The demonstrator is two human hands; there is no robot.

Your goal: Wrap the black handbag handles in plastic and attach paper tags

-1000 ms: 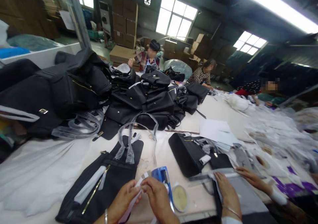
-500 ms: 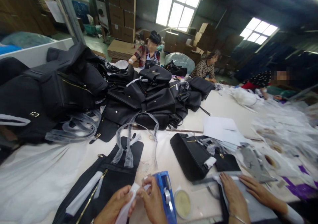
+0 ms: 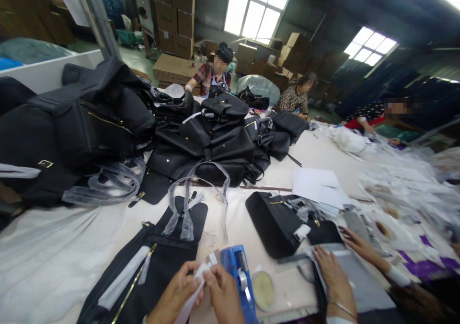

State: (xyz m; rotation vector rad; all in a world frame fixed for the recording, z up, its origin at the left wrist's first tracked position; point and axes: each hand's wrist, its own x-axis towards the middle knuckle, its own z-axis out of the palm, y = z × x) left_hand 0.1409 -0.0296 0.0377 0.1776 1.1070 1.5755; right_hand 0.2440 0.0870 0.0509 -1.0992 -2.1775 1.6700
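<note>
Two hands are brought together low in the view, over the bench beside the lower part of a black bag [image 3: 168, 257] with a gold zip. A white strip [image 3: 201, 271] is held between them. It is pinched by the left hand [image 3: 180, 285] between thumb and curled fingers; its upper end is gripped by the right hand [image 3: 225, 290], thumb foremost. Whether a separate small piece is also held at the fingertips cannot be told. A blue tape dispenser [image 3: 239, 276] is seen just beside the right hand, with a round tub [image 3: 263, 289] next to it.

Handling note (judgement): the strip is best kept steady by the left pinch while its upper end is worked by the right. Edges should be lined up before pressure is applied, and light tension should be kept so that no crease is set. The dispenser should be cleared by the right knuckles.

Compared with half a second ago: a gap was then seen between the right fingertips and the strip's end; it has now been closed, and both thumbs are nearly met on the strip. Of the co-worker's hands, one has been lifted from the grey sheet [image 3: 362, 278]. The bag and dispenser are left where they were.
</note>
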